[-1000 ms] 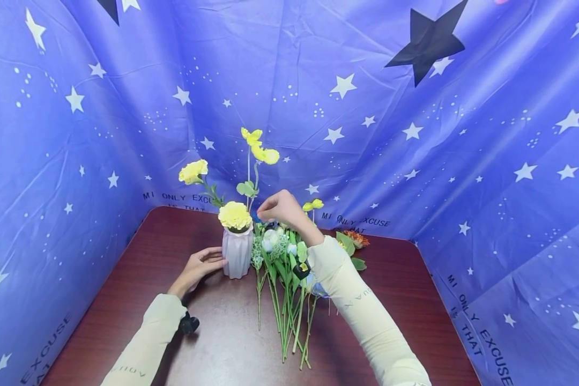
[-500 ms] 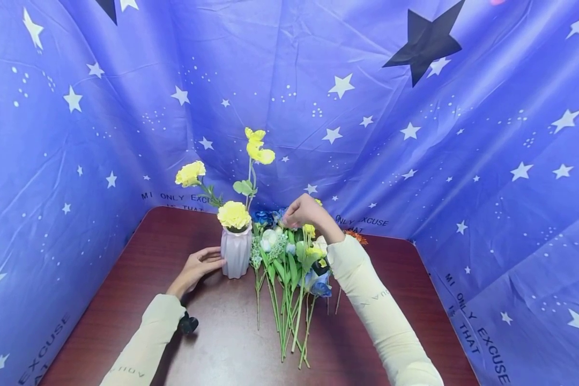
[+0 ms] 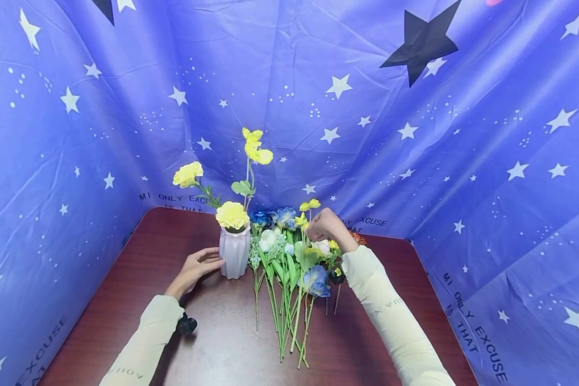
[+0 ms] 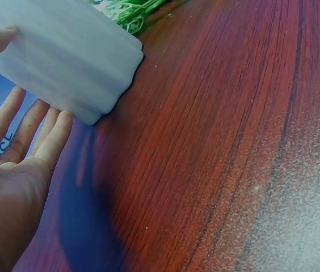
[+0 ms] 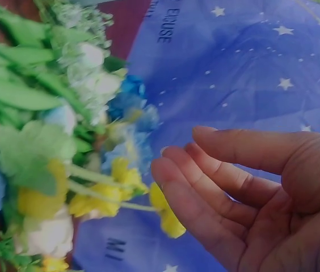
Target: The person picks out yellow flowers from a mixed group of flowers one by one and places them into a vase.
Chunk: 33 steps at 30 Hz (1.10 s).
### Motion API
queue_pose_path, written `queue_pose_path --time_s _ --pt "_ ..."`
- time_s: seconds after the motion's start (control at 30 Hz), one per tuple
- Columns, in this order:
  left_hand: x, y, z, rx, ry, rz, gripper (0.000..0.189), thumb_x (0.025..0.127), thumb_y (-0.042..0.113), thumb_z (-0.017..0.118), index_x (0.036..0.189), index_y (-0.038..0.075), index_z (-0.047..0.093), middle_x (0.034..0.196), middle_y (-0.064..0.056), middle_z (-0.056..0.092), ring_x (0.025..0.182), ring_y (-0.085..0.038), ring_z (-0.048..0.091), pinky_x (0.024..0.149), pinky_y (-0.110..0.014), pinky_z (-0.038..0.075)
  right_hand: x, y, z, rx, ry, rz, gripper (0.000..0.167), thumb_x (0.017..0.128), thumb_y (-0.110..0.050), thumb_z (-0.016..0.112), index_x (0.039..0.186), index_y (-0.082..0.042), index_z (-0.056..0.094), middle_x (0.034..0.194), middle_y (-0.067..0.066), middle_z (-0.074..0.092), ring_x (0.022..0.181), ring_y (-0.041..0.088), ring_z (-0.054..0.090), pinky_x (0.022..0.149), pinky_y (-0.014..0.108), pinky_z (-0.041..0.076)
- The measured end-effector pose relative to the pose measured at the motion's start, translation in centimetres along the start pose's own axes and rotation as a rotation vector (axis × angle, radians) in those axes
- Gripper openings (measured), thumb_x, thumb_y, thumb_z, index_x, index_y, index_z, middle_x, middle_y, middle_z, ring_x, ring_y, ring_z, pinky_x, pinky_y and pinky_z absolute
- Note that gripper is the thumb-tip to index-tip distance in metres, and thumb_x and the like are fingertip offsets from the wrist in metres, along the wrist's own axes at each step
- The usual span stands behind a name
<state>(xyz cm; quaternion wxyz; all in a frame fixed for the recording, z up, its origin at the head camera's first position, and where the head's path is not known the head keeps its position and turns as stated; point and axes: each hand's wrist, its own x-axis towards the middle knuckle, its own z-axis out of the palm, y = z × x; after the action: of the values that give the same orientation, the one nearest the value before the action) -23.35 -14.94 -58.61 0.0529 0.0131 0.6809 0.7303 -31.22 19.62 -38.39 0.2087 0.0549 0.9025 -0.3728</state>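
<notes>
A pale lilac fluted vase (image 3: 234, 253) stands upright on the table, holding two ruffled yellow carnations (image 3: 232, 215) and a taller stem of yellow blossoms (image 3: 255, 153). My left hand (image 3: 197, 271) touches the vase's left side; in the left wrist view its fairly straight fingertips (image 4: 63, 120) meet the vase wall low down, and the thumb overlaps it higher up. Over the far right part of the flower pile, my right hand (image 3: 329, 225) hovers with loosely bent fingers and nothing between them. Closest to it is a yellow-blossomed stem (image 5: 168, 215), just beyond the fingertips.
Right of the vase lies a pile of artificial flowers, with blue blooms (image 3: 317, 281), white tulips (image 3: 269, 239) and green stems (image 3: 289, 321) pointing toward me. An orange flower (image 3: 358, 238) lies behind the right forearm. A blue star-printed cloth (image 3: 289, 107) encloses the dark-red table (image 3: 386, 343).
My right hand has moved right, away from the yellow stem in the vase, to over the pile's far right side. The left hand stays at the vase.
</notes>
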Motion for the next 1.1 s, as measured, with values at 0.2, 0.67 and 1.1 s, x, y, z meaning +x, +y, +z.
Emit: queue_pose_path --time_s 0.2,0.67,1.1 --pt "0.0 -0.1 -0.1 -0.007 0.001 0.003 0.06 0.089 0.006 0.078 0.14 -0.01 0.052 0.127 -0.017 0.067 0.102 -0.001 0.068 0.091 -0.019 0.057 0.7 2.2 0.4 -0.073 -0.012 0.033 0.005 0.079 0.007 0.075 0.077 0.002 0.075 0.069 0.013 0.074 0.063 0.025 0.072 0.065 0.033 0.063" --pt "0.0 0.0 0.0 0.005 0.015 -0.006 0.059 0.088 0.006 0.078 0.14 -0.009 0.053 0.132 -0.024 0.064 0.102 -0.001 0.067 0.091 -0.019 0.057 1.2 5.4 4.5 -0.201 -0.054 0.096 0.012 0.085 -0.007 0.08 0.083 0.005 0.077 0.076 0.017 0.077 0.075 0.03 0.077 0.078 0.043 0.065" --pt "0.2 -0.2 -0.1 0.004 0.023 0.006 0.057 0.088 0.005 0.078 0.138 -0.01 0.054 0.131 -0.024 0.065 0.102 -0.001 0.068 0.091 -0.019 0.057 1.3 6.8 6.3 -0.216 -0.014 0.105 0.018 0.083 -0.01 0.084 0.08 0.005 0.075 0.07 0.016 0.075 0.066 0.028 0.076 0.067 0.039 0.065"
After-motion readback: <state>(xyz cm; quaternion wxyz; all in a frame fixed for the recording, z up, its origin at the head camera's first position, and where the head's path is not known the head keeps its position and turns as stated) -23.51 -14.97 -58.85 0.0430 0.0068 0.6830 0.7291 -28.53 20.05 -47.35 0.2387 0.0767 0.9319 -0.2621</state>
